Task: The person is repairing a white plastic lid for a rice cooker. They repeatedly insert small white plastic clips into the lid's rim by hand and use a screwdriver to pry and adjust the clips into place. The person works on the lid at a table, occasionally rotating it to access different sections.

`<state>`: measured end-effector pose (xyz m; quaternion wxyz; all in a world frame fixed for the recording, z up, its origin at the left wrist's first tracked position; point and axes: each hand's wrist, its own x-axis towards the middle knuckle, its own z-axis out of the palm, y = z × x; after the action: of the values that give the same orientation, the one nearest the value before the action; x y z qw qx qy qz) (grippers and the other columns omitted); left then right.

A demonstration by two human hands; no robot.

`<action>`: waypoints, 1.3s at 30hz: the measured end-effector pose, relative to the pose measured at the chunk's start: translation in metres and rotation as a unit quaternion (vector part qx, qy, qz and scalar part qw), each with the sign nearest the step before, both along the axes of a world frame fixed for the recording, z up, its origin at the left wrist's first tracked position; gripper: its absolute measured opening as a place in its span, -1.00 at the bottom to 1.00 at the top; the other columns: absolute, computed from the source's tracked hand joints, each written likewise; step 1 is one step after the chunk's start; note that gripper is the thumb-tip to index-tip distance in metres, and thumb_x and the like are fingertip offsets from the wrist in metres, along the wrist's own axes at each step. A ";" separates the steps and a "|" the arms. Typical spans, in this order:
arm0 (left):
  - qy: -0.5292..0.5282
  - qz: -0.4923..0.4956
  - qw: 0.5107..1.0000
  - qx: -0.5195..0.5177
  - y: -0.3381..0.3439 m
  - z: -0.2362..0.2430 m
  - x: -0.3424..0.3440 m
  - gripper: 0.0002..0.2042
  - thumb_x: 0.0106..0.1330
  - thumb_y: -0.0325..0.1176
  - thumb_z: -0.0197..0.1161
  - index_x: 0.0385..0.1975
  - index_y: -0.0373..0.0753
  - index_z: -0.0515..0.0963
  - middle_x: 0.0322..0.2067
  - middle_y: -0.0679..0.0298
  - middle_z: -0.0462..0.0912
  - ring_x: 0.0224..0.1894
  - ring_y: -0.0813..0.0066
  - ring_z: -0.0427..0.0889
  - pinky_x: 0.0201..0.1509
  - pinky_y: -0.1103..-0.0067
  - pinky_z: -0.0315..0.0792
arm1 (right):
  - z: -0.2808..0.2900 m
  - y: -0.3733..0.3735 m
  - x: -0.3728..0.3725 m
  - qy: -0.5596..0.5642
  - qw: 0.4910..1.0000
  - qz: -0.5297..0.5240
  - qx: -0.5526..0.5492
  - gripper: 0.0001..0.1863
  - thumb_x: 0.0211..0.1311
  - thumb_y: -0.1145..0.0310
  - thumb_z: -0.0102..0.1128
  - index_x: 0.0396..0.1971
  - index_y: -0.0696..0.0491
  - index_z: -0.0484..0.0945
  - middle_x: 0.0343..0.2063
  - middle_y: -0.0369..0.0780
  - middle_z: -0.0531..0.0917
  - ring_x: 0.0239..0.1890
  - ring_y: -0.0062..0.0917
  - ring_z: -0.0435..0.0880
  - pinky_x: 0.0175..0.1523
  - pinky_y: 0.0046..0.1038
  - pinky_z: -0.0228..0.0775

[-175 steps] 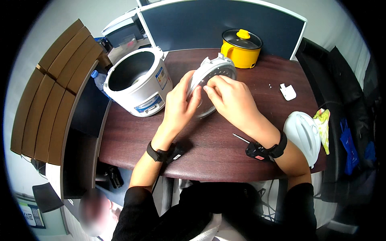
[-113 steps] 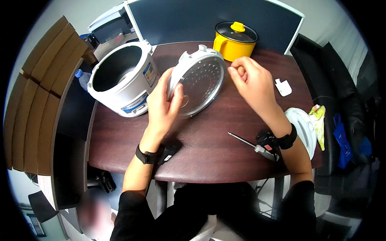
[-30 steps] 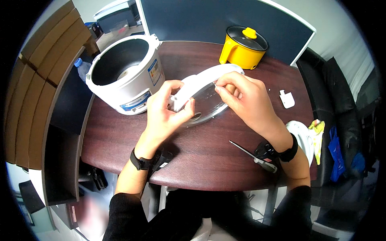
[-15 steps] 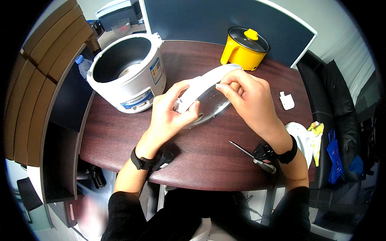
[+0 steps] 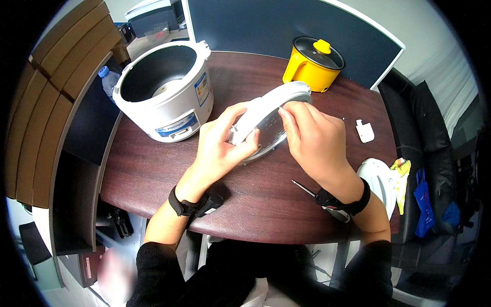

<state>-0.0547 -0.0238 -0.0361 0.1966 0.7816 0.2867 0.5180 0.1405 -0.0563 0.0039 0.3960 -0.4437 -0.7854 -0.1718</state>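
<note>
"Step?"
"Underside work on the rice cooker lid (image 5: pixel 262 111), apparently; it's tilted over the table (image 5: pixel 255 210). Left hand (image 5: pixel 221 142) pinches its rim; right hand (image 5: pixel 318 134), can't tell if gripping."
"Next?"
"Calls for steady left hold."

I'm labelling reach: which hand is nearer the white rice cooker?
Left. The left hand is close by the rice cooker, to its right; the right hand is farther right.

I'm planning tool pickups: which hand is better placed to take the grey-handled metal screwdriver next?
Right hand, probably: the screwdriver lies on that side, nearer it. The left hand grips the round, white-rimmed lid.
</note>
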 end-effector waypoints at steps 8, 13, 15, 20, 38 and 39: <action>-0.008 -0.011 1.000 -0.008 -0.001 0.001 0.001 -0.55 0.16 -0.41 0.40 0.07 -0.33 0.50 -0.30 0.12 0.70 -0.32 0.45 0.73 -0.25 0.59 0.56 | 0.003 -0.006 -0.006 -0.018 0.998 -0.029 -0.043 -0.91 0.25 0.47 0.26 -0.30 0.13 0.56 -0.49 -0.13 0.65 -0.54 -0.27 0.68 -0.45 -0.37 0.48; -0.009 0.000 1.000 0.022 0.001 -0.001 0.001 -0.55 0.16 -0.41 0.40 0.06 -0.34 0.50 -0.29 0.10 0.69 -0.31 0.41 0.74 -0.24 0.57 0.57 | 0.004 -0.006 -0.007 -0.020 0.998 -0.039 -0.048 -0.91 0.25 0.46 0.27 -0.30 0.12 0.56 -0.48 -0.12 0.65 -0.54 -0.24 0.67 -0.44 -0.35 0.48; -0.007 0.003 1.000 0.019 0.000 -0.001 0.001 -0.55 0.16 -0.41 0.40 0.06 -0.34 0.50 -0.28 0.09 0.69 -0.31 0.40 0.74 -0.24 0.57 0.57 | 0.004 -0.004 -0.006 -0.022 0.998 -0.040 -0.042 -0.90 0.25 0.45 0.27 -0.29 0.11 0.56 -0.48 -0.12 0.65 -0.53 -0.24 0.67 -0.44 -0.34 0.48; -0.005 0.003 1.000 0.012 0.000 -0.001 0.001 -0.56 0.16 -0.41 0.40 0.05 -0.34 0.50 -0.28 0.08 0.69 -0.31 0.38 0.74 -0.25 0.56 0.57 | 0.004 -0.005 -0.006 -0.032 0.998 -0.040 -0.045 -0.89 0.25 0.45 0.28 -0.28 0.11 0.56 -0.47 -0.12 0.66 -0.53 -0.24 0.68 -0.44 -0.34 0.48; -0.013 0.004 1.000 0.001 -0.001 0.002 0.003 -0.58 0.17 -0.44 0.39 0.03 -0.35 0.50 -0.31 0.08 0.69 -0.31 0.41 0.74 -0.26 0.56 0.57 | 0.007 0.001 0.003 -0.078 0.997 -0.018 -0.007 -0.87 0.24 0.38 0.25 -0.34 0.06 0.50 -0.53 -0.24 0.54 -0.52 -0.42 0.65 -0.47 -0.43 0.48; -0.013 0.005 1.000 0.001 -0.001 0.002 0.003 -0.58 0.17 -0.44 0.39 0.03 -0.36 0.50 -0.31 0.08 0.69 -0.31 0.41 0.74 -0.27 0.56 0.57 | 0.007 0.002 0.003 -0.083 0.996 -0.019 -0.007 -0.87 0.23 0.38 0.26 -0.34 0.06 0.50 -0.53 -0.24 0.54 -0.52 -0.42 0.65 -0.48 -0.43 0.48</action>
<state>-0.0522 -0.0247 -0.0346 0.1966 0.7737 0.2877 0.5291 0.1438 -0.0545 0.0107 0.3230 -0.4455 -0.8082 -0.2097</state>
